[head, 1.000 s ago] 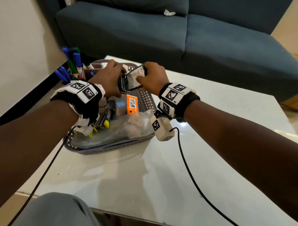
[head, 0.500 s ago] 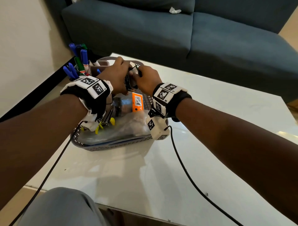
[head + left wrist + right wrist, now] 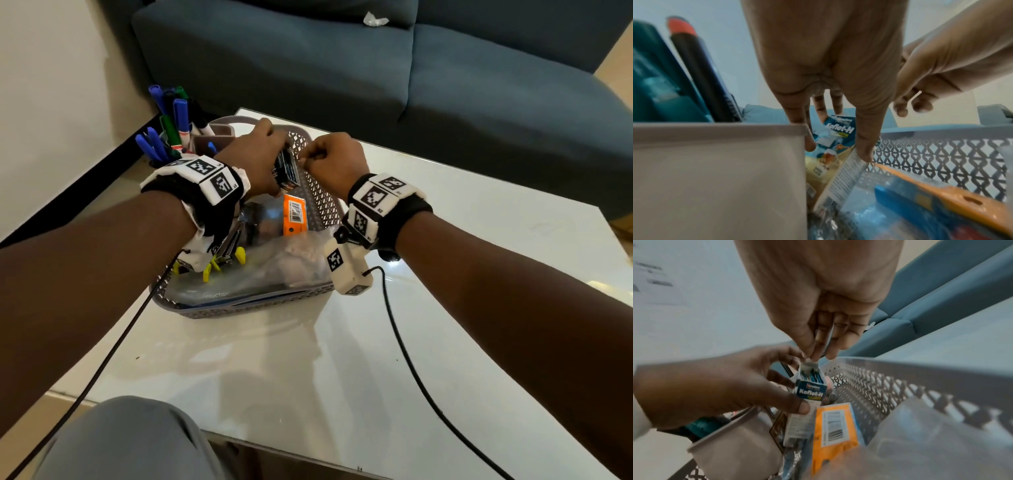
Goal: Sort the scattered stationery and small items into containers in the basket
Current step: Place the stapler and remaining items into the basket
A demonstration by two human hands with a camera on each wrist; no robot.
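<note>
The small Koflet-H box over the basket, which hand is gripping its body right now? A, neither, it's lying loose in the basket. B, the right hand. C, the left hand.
C: in the right wrist view the left hand wraps the Koflet-H box with thumb across its front, while the right hand only pinches the open top flap.

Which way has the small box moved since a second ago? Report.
Yes. The Koflet-H box has swung from lying across to standing on end, its lower end dropped toward the orange pack in the basket.
</note>
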